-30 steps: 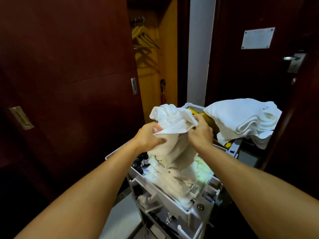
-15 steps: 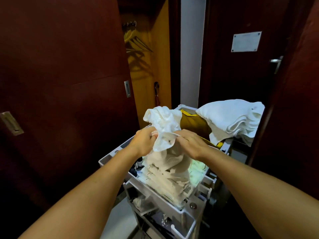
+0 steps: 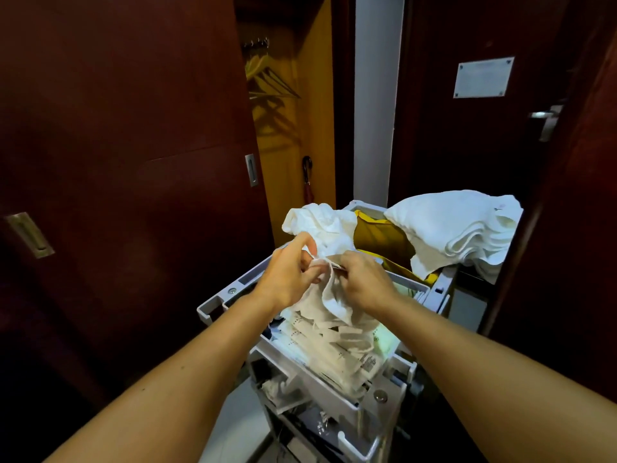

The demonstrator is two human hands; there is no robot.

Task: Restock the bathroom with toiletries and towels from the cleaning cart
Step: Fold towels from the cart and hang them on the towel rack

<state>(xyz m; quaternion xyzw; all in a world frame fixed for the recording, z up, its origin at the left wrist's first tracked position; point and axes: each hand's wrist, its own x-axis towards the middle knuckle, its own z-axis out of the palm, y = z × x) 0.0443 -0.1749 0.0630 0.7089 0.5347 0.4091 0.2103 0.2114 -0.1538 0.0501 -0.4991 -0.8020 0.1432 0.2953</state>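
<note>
Above the grey plastic cleaning cart [image 3: 218, 300], the left hand [image 3: 287, 279] and right hand [image 3: 362, 282] pinch 1 crumpled white cloth towel [image 3: 329, 295], its length hanging downward.

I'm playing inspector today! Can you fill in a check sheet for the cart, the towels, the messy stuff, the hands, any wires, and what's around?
Surface: grey cleaning cart, top tray crowded.
Job's things: white cloth held over the tray; folded white towels at the far right.
Clutter: printed packets, yellow bag.
Grippers: left hand and right hand both pinch the cloth.
Cables: nothing seen.
Surroundings: dark wooden doors, hangers, umbrella.
</note>
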